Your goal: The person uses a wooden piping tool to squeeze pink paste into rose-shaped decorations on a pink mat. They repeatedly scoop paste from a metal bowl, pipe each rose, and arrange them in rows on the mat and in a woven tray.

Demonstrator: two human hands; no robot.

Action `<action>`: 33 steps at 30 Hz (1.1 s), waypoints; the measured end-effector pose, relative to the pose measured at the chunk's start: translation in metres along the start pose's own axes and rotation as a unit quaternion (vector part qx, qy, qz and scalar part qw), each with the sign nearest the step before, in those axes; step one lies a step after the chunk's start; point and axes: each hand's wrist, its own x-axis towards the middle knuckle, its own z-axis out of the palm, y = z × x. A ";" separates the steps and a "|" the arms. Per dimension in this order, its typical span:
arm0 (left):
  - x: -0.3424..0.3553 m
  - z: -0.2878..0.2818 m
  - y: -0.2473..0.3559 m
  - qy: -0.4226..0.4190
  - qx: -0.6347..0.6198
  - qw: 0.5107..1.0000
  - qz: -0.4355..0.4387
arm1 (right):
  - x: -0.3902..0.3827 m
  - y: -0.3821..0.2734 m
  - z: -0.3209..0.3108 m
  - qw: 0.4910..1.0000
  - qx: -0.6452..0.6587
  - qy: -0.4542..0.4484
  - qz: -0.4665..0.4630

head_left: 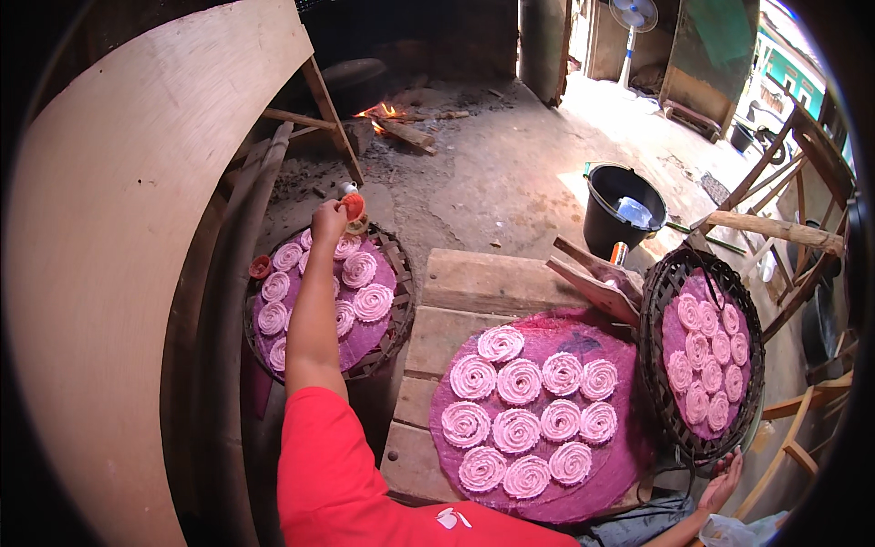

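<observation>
My left hand [329, 221] reaches out over the round woven basket [404, 319] at the left. Its fingers are closed on a small orange-red cup-shaped object [353, 207], held at the basket's far rim. Under my arm, pink coiled rosettes [373, 303] lie on purple cloth in that basket. My right hand [723, 481] is at the lower right, palm up with fingers loosely bent, close beneath the rim of a second dark woven basket [658, 365], which looks tilted. More pink rosettes [709, 356] lie inside it. Between the baskets, a round purple cloth-covered board [597, 474] bears several larger rosettes [517, 429].
The purple board rests on a wooden plank bench [497, 278]. A black bucket [612, 205] stands beyond it. Wood burns in a fire [383, 114] at the back. A pale panel [118, 228] fills the left; wooden frames [775, 228] line the right. A small reddish cup [261, 266] sits by the left basket.
</observation>
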 end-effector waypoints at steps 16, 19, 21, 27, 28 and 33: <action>-0.216 -0.121 0.017 -0.126 0.004 0.986 0.105 | -0.002 0.000 0.002 0.999 0.001 -0.037 0.000; -0.177 -0.104 0.030 -0.049 0.054 0.985 0.156 | -0.001 -0.001 0.000 1.000 -0.003 -0.028 0.000; -0.144 -0.081 0.036 -0.029 0.121 0.970 0.207 | -0.002 -0.002 -0.003 1.000 -0.023 0.008 -0.006; -0.068 -0.007 0.033 -0.159 0.278 0.934 0.159 | -0.008 -0.003 -0.009 1.000 -0.015 -0.002 -0.003; -0.061 -0.002 0.030 -0.165 0.287 0.933 0.139 | -0.009 -0.003 -0.009 1.000 -0.014 -0.007 -0.005; -0.059 -0.001 0.023 -0.150 0.198 0.949 0.192 | -0.008 -0.002 -0.004 1.000 -0.002 -0.003 -0.011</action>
